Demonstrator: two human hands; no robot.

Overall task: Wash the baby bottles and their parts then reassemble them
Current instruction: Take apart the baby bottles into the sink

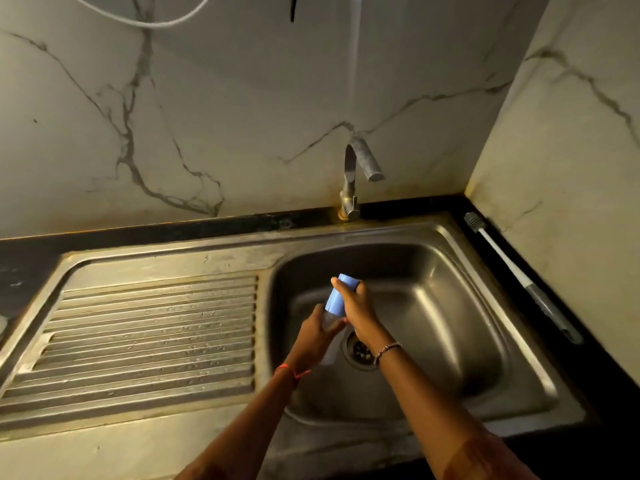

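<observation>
Hands: the left hand (313,329) wraps round the lower body of a clear plastic baby bottle (330,321); the right hand (356,306) curls over its light blue cylindrical cap (335,301).
Bottle position: tilted, cap end away from the person, held in the air over the basin of a stainless steel sink (450,306), just up and left of the round drain (362,349).
Tap: a curved metal faucet (358,174) stands behind the basin; no stream shows from it.
Tool: a long bottle brush with a white and grey handle (512,268) lies on the black stone desk (588,341), right of the sink.
Left side: a ribbed steel drainboard (149,334) with water drops on it.
Step in hand: probably taking the bottle apart, cap first; whether washing is done is not clear.
Next move: likely a firm pull or twist from the right hand while the left steadies the body, then somewhere to set the cap.
</observation>
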